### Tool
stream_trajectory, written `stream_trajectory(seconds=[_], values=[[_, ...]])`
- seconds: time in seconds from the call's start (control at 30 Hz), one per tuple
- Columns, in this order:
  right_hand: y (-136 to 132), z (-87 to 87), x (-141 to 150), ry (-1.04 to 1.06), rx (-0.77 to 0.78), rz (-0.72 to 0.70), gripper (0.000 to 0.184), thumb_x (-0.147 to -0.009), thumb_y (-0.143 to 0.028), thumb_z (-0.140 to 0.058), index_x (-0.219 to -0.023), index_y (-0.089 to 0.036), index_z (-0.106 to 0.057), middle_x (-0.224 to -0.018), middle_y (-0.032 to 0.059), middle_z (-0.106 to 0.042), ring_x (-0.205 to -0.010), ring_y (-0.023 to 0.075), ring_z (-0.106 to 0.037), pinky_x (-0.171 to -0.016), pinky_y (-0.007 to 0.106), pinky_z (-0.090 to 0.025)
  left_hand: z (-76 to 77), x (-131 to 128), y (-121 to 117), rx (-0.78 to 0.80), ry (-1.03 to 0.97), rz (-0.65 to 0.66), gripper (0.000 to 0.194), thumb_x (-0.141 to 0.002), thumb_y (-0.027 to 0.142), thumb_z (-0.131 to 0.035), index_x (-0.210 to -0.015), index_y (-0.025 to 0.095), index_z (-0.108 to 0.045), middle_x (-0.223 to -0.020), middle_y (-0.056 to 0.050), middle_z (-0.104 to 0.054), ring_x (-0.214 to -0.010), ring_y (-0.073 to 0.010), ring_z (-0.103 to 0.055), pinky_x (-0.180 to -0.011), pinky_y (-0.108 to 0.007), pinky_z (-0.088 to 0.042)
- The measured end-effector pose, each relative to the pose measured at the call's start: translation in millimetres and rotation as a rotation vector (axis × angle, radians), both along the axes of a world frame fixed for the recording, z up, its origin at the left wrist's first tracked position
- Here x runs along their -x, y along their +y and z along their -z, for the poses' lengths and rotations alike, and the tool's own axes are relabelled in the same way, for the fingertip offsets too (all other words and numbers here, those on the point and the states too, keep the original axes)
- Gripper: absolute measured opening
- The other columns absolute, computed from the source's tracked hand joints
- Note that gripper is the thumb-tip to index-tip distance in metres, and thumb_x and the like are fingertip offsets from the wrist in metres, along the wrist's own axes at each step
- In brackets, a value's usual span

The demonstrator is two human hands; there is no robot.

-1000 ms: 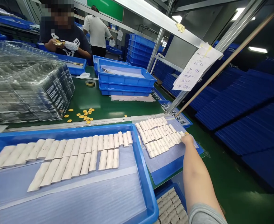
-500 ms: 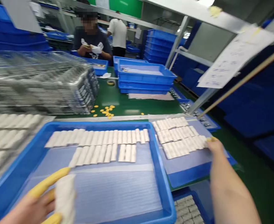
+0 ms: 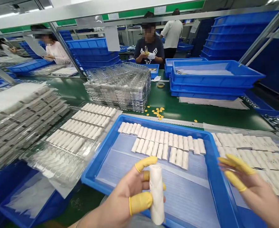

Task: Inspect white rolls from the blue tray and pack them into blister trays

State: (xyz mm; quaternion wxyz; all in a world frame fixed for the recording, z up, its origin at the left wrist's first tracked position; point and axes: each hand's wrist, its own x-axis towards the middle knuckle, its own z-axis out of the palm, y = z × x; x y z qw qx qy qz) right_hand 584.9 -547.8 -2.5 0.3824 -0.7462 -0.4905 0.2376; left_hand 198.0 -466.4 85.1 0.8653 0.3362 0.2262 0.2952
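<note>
My left hand [image 3: 127, 199], its fingers in yellow finger cots, grips an upright white wrapped roll [image 3: 157, 193] above a blue tray [image 3: 99, 167]. That tray's liner carries neat rows of similar white rolls [image 3: 160, 142]. My right hand [image 3: 249, 186], also wearing yellow cots, hangs with its fingers apart and nothing in them. Just beyond its fingertips lie more white rolls [image 3: 249, 150] on a second blue tray lined in pale plastic.
To the left, a clear plastic tray of rolls [image 3: 77, 133] lies beside a wrapped stack [image 3: 22, 117]. Clear trays [image 3: 118, 88], scattered gold discs [image 3: 157, 112] and stacked blue trays [image 3: 213, 76] occupy the green bench. A co-worker [image 3: 149, 50] sits beyond, handling a small gold item.
The view has swung left, bringing a clear tray of rolls into sight. My left hand has moved in with a white roll, and my right hand has drawn back from the right tray.
</note>
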Motion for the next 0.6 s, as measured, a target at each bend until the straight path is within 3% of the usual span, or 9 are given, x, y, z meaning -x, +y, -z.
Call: stream_trajectory(seconds=[0.13,0.27,0.37,0.43,0.5,0.6], values=[[-1.8,-7.1,85.9,0.092,-0.012,-0.239,0.046,-0.096,-0.048,-0.058,-0.139,-0.040,-0.044,-0.131,0.0092,-0.069,-0.117,0.0318,-0.068,-0.102,0.051,-0.057,1.0,14.8,1.1,-0.018,-0.074,0.000,0.065,-0.072,0.032,-0.088,-0.130,0.035,-0.059,-0.098,-0.001,-0.060,-0.084,-0.0122,-0.059,-0.069,-0.021,-0.050],[9.8,-11.4,134.4,0.044,0.046,-0.281,0.044,-0.100,-0.047,-0.049,-0.141,-0.033,-0.041,-0.132,0.0092,-0.069,-0.115,0.0276,-0.069,-0.101,0.045,-0.058,4.7,28.7,3.4,0.014,-0.158,-0.010,0.065,-0.070,0.026,-0.089,-0.128,0.032,-0.060,-0.089,0.001,-0.056,-0.073,-0.0085,-0.053,-0.058,-0.015,-0.045],[30.0,1.3,137.5,-0.071,0.194,-0.225,0.051,-0.098,-0.046,-0.051,-0.143,-0.023,-0.044,-0.130,0.0135,-0.069,-0.114,0.0293,-0.069,-0.098,0.044,-0.059,3.7,40.4,6.0,0.060,-0.212,0.004,0.062,-0.074,0.025,-0.086,-0.130,0.030,-0.060,-0.091,-0.001,-0.061,-0.079,-0.0106,-0.061,-0.064,-0.017,-0.049],[45.5,15.8,125.9,-0.157,0.316,-0.148,0.053,-0.096,-0.036,-0.058,-0.144,-0.016,-0.046,-0.121,0.0163,-0.072,-0.106,0.0309,-0.073,-0.092,0.046,-0.061,1.7,48.2,7.9,0.103,-0.240,0.013,0.058,-0.079,0.024,-0.082,-0.132,0.029,-0.058,-0.095,-0.003,-0.065,-0.085,-0.0138,-0.067,-0.070,-0.021,-0.053],[59.3,31.0,109.6,-0.265,0.429,-0.051,0.048,-0.096,-0.025,-0.063,-0.141,-0.014,-0.049,-0.121,0.0156,-0.070,-0.104,0.0302,-0.072,-0.089,0.049,-0.060,0.1,55.1,9.5,0.161,-0.248,0.026,0.055,-0.085,0.022,-0.077,-0.134,0.031,-0.055,-0.100,-0.004,-0.067,-0.091,-0.0173,-0.071,-0.073,-0.026,-0.057],[74.6,47.8,90.3,-0.423,0.514,0.053,0.034,-0.098,-0.026,-0.065,-0.130,-0.016,-0.058,-0.123,0.0107,-0.067,-0.103,0.0267,-0.070,-0.088,0.048,-0.059,-0.3,62.6,11.2,0.199,-0.244,0.045,0.051,-0.090,0.017,-0.070,-0.135,0.034,-0.053,-0.109,-0.006,-0.070,-0.097,-0.0207,-0.073,-0.074,-0.031,-0.061]])
